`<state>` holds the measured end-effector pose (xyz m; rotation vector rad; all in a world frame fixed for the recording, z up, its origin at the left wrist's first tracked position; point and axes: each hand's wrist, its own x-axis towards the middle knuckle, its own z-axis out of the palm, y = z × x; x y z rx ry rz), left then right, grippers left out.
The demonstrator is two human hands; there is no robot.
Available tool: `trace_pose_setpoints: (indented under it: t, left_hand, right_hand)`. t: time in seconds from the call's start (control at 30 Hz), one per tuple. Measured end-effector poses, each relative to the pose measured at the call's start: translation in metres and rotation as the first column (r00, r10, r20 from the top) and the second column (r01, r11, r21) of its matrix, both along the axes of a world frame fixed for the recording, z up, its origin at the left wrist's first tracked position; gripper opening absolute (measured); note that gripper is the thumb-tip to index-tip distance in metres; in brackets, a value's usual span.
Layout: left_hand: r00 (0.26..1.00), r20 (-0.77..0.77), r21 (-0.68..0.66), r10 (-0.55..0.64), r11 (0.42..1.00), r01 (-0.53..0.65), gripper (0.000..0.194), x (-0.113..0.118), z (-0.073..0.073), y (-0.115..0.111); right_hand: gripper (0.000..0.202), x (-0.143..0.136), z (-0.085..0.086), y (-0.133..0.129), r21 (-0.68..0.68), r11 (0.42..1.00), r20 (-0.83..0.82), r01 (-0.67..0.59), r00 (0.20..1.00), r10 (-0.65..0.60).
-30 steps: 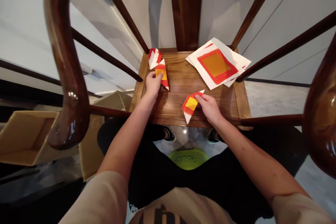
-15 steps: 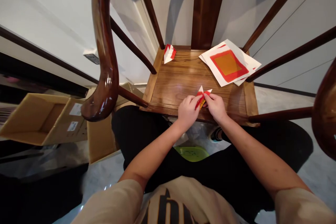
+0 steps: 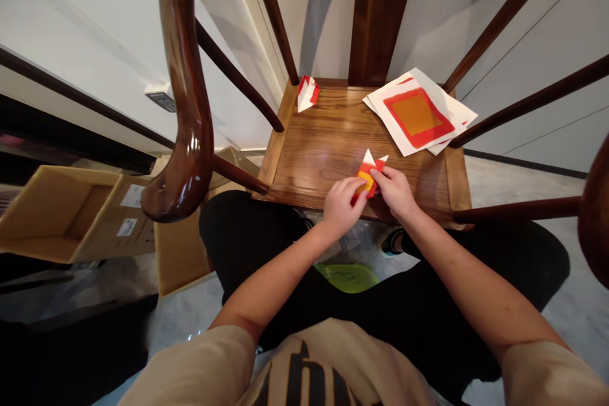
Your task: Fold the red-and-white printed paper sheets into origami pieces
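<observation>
The left hand and right hand are pinching folded paper between them; red and yellow are showing, white tips jutting beyond both hands.

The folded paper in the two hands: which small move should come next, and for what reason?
Perhaps the left hand should steady the folded paper while the right hand gently presses with its thumb. Both hands hold it, that thumb lies on its face, and two white tips point apart at the top, so its parts may need aligning.
</observation>
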<state>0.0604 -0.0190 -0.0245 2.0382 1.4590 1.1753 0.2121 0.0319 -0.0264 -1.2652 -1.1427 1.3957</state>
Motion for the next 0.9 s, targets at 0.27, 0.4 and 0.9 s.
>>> trace_pose_setpoints:
  t: [0.27, 0.4, 0.9]
  left_hand:
    - [0.981, -0.196, -0.040, 0.002, 0.999, -0.010, 0.050, -0.013, 0.008, 0.005]
    - [0.944, -0.329, -0.075, -0.024, 0.997, -0.001, 0.046, -0.006, 0.009, -0.003]
    - [0.594, 0.730, -0.478, 0.339, 0.874, 0.089, 0.028, -0.006, 0.009, 0.014]
  right_hand:
    - [0.031, -0.007, 0.006, -0.002, -0.103, 0.994, -0.110, 0.038, 0.993, -0.049]
    - [0.033, -0.008, 0.009, -0.002, -0.157, 0.984, -0.127, 0.083, 0.987, -0.103]
    - [0.037, -0.010, 0.012, -0.002, -0.173, 0.975, -0.075, 0.141, 0.985, -0.156]
